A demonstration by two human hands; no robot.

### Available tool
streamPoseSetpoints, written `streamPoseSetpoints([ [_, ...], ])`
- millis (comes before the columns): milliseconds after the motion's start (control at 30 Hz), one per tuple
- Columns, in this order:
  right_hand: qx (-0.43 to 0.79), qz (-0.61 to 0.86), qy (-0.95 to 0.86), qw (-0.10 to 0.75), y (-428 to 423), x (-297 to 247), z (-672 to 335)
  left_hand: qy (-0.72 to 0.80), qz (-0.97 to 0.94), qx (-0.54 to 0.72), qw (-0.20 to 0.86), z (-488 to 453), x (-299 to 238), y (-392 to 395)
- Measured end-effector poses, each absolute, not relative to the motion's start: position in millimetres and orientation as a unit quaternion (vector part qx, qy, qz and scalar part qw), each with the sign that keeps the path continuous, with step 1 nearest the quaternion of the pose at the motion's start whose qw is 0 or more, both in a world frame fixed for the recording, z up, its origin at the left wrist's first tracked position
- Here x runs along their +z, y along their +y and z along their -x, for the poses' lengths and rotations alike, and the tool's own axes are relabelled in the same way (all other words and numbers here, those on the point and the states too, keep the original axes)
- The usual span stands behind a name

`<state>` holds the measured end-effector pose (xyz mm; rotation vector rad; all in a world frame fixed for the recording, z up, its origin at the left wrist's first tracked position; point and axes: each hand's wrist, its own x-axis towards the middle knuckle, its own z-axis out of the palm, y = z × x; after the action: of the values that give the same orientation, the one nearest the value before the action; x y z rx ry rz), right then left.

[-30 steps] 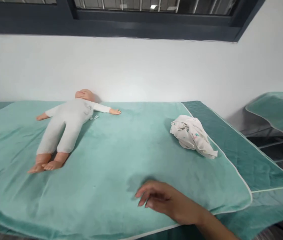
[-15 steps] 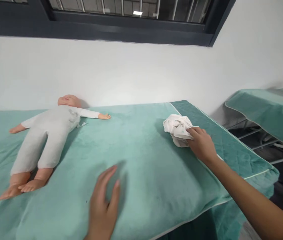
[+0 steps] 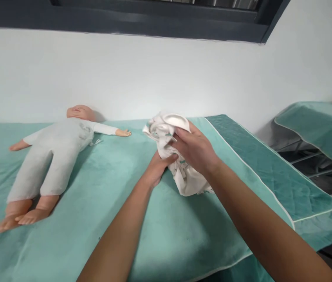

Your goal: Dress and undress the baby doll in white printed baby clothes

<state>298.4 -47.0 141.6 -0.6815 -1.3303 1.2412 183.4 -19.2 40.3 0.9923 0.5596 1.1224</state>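
A crumpled white baby garment (image 3: 170, 129) with a faint print is lifted over the middle of the teal blanket (image 3: 104, 203). My right hand (image 3: 195, 150) grips it from the top and right. My left hand (image 3: 157, 168) holds it from underneath, fingers curled into the cloth. A baby doll (image 3: 56, 150) in a pale grey suit lies on its back at the left, arms spread, bare feet toward me, about two hand-widths from the garment.
The blanket covers a table against a white wall, over a darker quilted green pad (image 3: 260, 156) at the right edge. A second teal-covered table (image 3: 318, 125) stands at the right across a gap with a metal frame. A dark window frame (image 3: 154, 27) runs along the top.
My right hand took the garment from the right side of the blanket and brought it toward the middle. My left hand rose off the blanket and joined it on the cloth.
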Motion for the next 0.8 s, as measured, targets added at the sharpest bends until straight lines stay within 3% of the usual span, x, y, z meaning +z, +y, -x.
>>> streamPoseSetpoints([
  [200, 0.473, 0.277, -0.550, 0.630, -30.4, 157.0, -298.2, 0.269, -0.238, 0.572, 0.737, -161.8, 45.9, -14.5],
  [300, 0.426, 0.328, -0.569, 0.622, -35.3, 146.6, -320.0, 0.216, -0.184, 0.572, 0.770, -147.8, 46.9, -9.4],
  [500, 0.361, 0.502, -0.672, 0.408, -49.3, 70.8, -328.5, 0.143, -0.198, 0.544, 0.803, -137.7, 51.0, -15.0],
  [567, 0.329, 0.555, -0.668, 0.372, -50.8, 54.6, -325.9, 0.128, -0.209, 0.566, 0.787, -138.1, 53.9, -18.0],
  [667, 0.268, 0.593, -0.646, 0.398, -45.6, 55.9, -331.3, 0.131, -0.207, 0.629, 0.738, -134.6, 56.6, -18.0],
  [800, 0.200, 0.590, -0.591, 0.512, -33.8, 83.9, -353.4, 0.230, -0.225, 0.675, 0.664, -124.1, 57.4, -13.1],
])
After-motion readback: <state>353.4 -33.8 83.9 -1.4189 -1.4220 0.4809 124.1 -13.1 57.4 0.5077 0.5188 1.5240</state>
